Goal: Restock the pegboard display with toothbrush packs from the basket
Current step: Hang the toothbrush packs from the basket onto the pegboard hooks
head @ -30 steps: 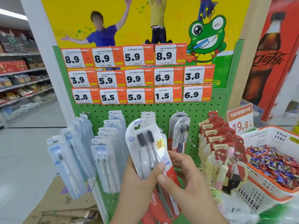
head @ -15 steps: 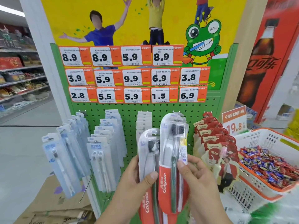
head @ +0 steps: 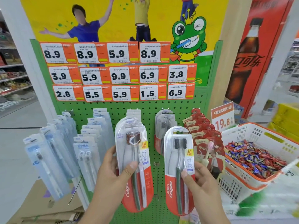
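Both packs are now separating: the left hand (head: 111, 173) is gripping one toothbrush pack (head: 134, 165), the right hand (head: 202, 186) pinching the other pack (head: 178, 172), both facing the pegboard's (head: 148, 105) lower middle, ready for hanging.

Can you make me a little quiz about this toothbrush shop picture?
1. True or false: each hand holds one toothbrush pack.
2. What fills the white basket on the right? A) sweets in wrappers B) apples C) socks
3. Fill in: the price tag just under the frog's picture says ___.

Key:
1. True. The left hand grips one Colgate pack, and the right hand grips another Colgate pack, held apart in front of the green pegboard.
2. A, the wrapped sweets.
3. 3.8
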